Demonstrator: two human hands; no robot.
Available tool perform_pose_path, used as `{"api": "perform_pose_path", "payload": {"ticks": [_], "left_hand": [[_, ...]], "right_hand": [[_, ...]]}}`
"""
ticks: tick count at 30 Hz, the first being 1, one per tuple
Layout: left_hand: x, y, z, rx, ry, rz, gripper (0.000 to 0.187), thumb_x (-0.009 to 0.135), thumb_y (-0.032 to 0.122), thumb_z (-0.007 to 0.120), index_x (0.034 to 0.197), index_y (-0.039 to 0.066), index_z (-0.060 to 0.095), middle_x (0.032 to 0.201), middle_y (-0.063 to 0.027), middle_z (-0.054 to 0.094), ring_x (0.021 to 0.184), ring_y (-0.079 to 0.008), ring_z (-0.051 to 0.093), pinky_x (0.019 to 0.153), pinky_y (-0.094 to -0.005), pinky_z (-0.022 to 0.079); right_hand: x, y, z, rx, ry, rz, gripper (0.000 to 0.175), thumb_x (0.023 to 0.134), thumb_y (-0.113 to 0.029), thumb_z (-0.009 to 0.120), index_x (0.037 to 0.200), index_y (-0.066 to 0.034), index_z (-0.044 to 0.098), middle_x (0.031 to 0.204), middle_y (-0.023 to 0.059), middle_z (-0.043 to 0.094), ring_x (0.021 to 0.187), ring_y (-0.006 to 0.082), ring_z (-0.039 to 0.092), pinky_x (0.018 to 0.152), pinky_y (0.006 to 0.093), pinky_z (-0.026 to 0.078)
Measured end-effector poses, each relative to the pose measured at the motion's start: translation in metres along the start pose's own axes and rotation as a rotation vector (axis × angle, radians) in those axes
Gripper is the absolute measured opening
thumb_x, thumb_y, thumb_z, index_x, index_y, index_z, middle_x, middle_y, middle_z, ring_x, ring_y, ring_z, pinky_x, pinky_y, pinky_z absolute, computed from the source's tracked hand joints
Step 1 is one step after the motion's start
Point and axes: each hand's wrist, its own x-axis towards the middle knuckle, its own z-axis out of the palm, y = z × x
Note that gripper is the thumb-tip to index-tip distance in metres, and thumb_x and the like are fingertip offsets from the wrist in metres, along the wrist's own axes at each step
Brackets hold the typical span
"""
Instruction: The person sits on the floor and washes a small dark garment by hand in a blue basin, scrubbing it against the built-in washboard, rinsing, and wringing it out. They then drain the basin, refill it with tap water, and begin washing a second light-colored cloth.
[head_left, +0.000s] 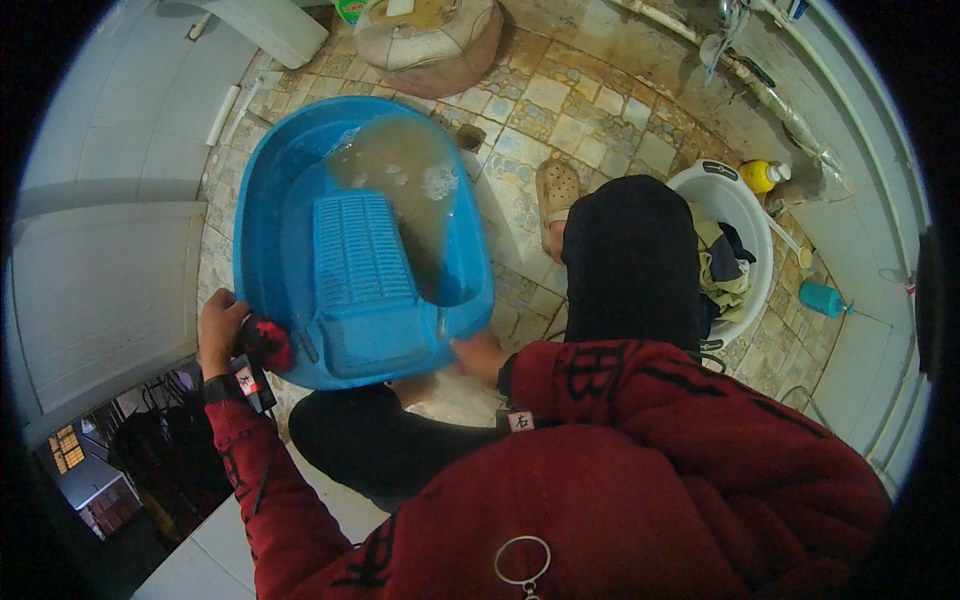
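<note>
A blue plastic washtub (251, 225) with a built-in washboard (360, 247) lies before me. Murky, slightly foamy water (397, 161) gathers at its far right end, so the tub seems tilted away from me. My left hand (219, 328) grips the near left rim, its fingers curled over the edge. Against that hand and the tub's outside is a red and black cloth (268, 343); whether the fingers also hold it is unclear. At the near right corner, my right hand (478, 355) is on the rim, its fingertips partly hidden by the tub.
A white basin (763, 247) of clothes stands right of my leg, near a yellow bottle (757, 176) and a teal bottle (821, 300). A worn round stool (442, 52) sits beyond the tub. A floor hole (470, 138) lies beside it; a white panel (112, 300) borders the left.
</note>
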Motion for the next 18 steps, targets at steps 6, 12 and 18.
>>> {"api": "perform_pose_path", "payload": {"ticks": [6, 12, 18], "left_hand": [[-0.002, 0.014, -0.006, -0.022, 0.000, -0.004, 0.020, 0.065, 0.013, 0.057, 0.072, -0.004, 0.053, 0.066, -0.0170, 0.056, 0.062, -0.0238, 0.053, 0.059, -0.0354, 0.042], [-0.001, 0.009, -0.004, 0.052, -0.029, -0.042, 0.022, 0.064, 0.014, 0.057, 0.074, -0.006, 0.054, 0.065, -0.0173, 0.057, 0.062, -0.0239, 0.055, 0.057, -0.0358, 0.042], [0.002, -0.004, 0.006, 0.035, -0.079, -0.089, 0.022, 0.063, 0.015, 0.058, 0.071, -0.005, 0.054, 0.063, -0.0176, 0.055, 0.060, -0.0248, 0.055, 0.055, -0.0367, 0.042]], "right_hand": [[0.002, 0.001, 0.000, 0.001, 0.018, 0.046, 0.022, 0.085, -0.015, 0.054, 0.080, 0.0062, 0.053, 0.072, 0.0167, 0.059, 0.051, 0.0245, 0.059, 0.043, 0.0335, 0.049], [0.009, 0.013, 0.002, 0.091, 0.047, -0.015, 0.023, 0.084, -0.015, 0.054, 0.080, 0.0076, 0.055, 0.073, 0.0174, 0.060, 0.055, 0.0255, 0.061, 0.045, 0.0335, 0.049], [0.014, 0.016, -0.008, -0.428, -0.121, -0.255, 0.019, 0.086, -0.014, 0.050, 0.092, 0.0034, 0.056, 0.082, 0.0131, 0.061, 0.066, 0.0241, 0.062, 0.056, 0.0344, 0.052]]}}
